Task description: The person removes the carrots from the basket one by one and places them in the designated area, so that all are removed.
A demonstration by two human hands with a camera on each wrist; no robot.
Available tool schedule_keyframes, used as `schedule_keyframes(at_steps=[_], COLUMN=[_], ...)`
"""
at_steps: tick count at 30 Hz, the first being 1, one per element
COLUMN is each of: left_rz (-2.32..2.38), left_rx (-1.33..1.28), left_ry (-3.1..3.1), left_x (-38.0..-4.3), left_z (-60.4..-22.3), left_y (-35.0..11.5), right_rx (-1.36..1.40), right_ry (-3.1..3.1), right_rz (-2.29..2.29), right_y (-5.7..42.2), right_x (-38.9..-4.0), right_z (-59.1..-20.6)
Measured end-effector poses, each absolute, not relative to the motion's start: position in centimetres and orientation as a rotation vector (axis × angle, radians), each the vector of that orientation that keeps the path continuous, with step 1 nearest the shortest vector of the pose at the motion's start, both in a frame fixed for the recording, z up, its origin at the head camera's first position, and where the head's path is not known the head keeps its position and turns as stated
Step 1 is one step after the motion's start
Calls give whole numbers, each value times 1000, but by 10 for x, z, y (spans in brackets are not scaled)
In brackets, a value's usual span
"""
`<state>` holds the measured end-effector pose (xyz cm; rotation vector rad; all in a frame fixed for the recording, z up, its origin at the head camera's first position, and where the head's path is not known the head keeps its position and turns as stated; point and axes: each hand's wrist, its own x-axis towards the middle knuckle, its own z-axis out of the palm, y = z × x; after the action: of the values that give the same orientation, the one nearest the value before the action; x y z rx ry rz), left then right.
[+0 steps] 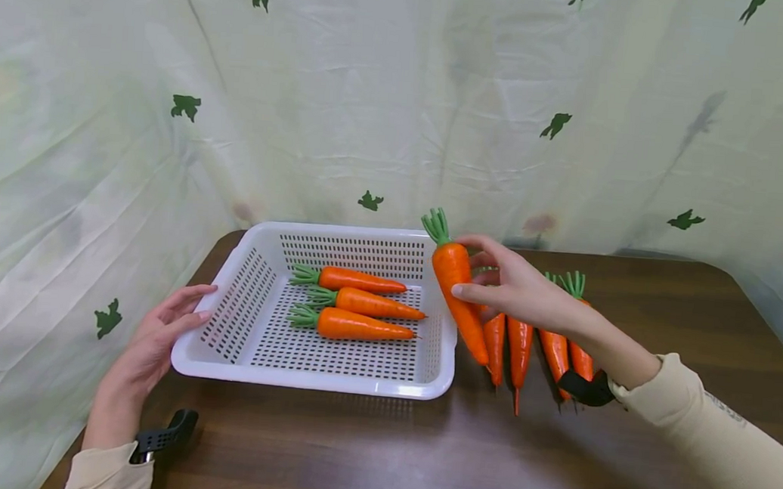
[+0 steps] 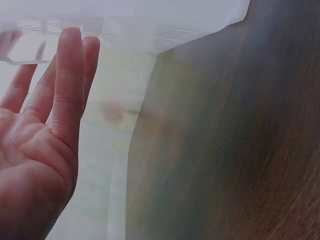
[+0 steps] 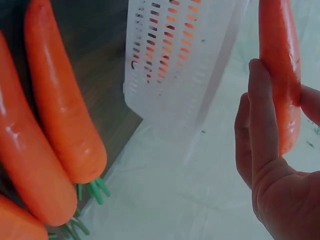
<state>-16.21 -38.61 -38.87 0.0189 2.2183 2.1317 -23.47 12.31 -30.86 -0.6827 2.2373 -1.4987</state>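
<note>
My right hand (image 1: 498,278) pinches a carrot (image 1: 453,279) with green stem stubs between thumb and fingers. The carrot is raised beside the right end of a white perforated basket (image 1: 314,379), its tip pointing down toward the table. The right wrist view shows the thumb on one side of this carrot (image 3: 282,75) and straight fingers on the other. Inside the basket, three carrots (image 1: 365,326) lie side by side, tops to the left. At the basket's left end, my left hand (image 1: 160,334) has its fingertips right at the rim; the left wrist view shows its fingers extended.
Several more carrots (image 1: 519,352) lie in a row on the brown wooden table (image 1: 349,454), right of the basket and partly hidden under my right arm. A pale curtain (image 1: 407,124) with leaf prints hangs behind the table and along its left side.
</note>
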Motion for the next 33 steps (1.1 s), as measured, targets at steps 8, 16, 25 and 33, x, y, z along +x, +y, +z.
schedule_keyframes(at_steps=[8,16,25,33], left_rz=[2161,2158,2166,2195], left_rx=[41,26,32,72], left_ry=[2178,2181,2177,2142], left_x=[-162,-162,-162,-164], left_z=[-389,-389,-388,-388], left_y=[-387,-387,-387,-388], right_rx=[-631,-589,-545,-484], right_ry=[2279,2312,2384,2441], right_rz=[-1542,-1578,-1566,-1549], right_y=[138,160,184,209], right_x=[-234,-230,-225,-219], right_z=[-317,-326,-336,-344])
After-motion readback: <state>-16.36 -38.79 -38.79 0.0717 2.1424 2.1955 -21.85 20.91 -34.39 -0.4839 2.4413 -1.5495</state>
